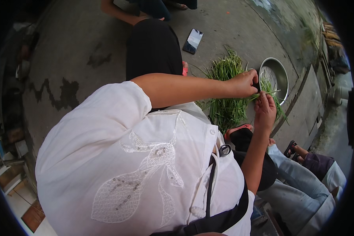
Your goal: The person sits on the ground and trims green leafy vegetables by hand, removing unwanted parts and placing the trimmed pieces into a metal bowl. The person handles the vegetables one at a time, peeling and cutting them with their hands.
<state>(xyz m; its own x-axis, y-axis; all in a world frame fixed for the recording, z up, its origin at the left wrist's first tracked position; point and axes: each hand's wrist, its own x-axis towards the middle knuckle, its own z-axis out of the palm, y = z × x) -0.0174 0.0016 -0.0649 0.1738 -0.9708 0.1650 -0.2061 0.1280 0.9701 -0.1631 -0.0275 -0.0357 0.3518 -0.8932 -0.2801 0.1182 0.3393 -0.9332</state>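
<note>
My right hand (265,110) pinches a few thin green stems (272,92) between thumb and fingers, beside the rim of a metal basin (284,81). Just above it in the picture is my left hand (244,84), its fingers curled close to the stems. Whether it grips any of them is hard to make out. Beneath my left hand and forearm a large heap of long green leafy stalks (225,69) lies on the concrete ground. More green stalks (265,84) lie in the basin, and some near my right hand hang past its rim.
A smartphone (193,41) lies on the concrete floor (106,38) near my black-clad knee (153,48). Another person's arm (118,13) shows at the top. At the lower right are other people's legs in light blue trousers (298,180). Stone slabs (306,103) border the basin's far side.
</note>
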